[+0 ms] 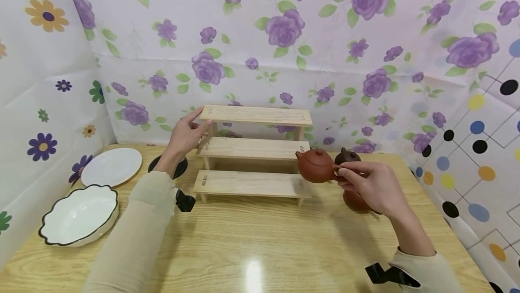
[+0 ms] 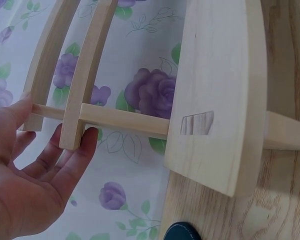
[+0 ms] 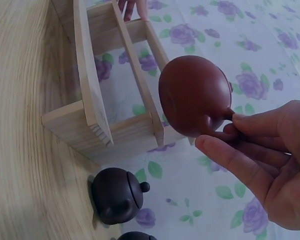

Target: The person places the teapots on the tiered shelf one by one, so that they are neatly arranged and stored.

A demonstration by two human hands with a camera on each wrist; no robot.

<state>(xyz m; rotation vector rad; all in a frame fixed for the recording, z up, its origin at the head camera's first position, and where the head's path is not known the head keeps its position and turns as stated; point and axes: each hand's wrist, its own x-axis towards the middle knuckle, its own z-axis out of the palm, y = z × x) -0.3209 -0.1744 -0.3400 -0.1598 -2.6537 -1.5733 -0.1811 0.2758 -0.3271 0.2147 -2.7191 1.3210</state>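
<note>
My left hand [image 1: 184, 135] grips the left end of the top board of a three-tier wooden stand [image 1: 252, 184]. In the left wrist view, the thumb and fingertips [image 2: 90, 137] lie against the wooden bars at that end. My right hand [image 1: 373, 187] pinches the handle of a reddish-brown clay teapot [image 1: 317, 166], raised at the stand's right end with its spout to the left. Seen from the right wrist, the teapot's rounded body [image 3: 192, 95] is tilted, and the thumb and fingers close on its handle.
A dark brown teapot [image 1: 348, 155] and another reddish-brown pot [image 1: 354, 200], partly hidden by my right hand, stand on the table right of the stand. On the left are a white plate [image 1: 111, 166], a scalloped white bowl [image 1: 79, 216] and a black round dish [image 1: 180, 169] behind my wrist.
</note>
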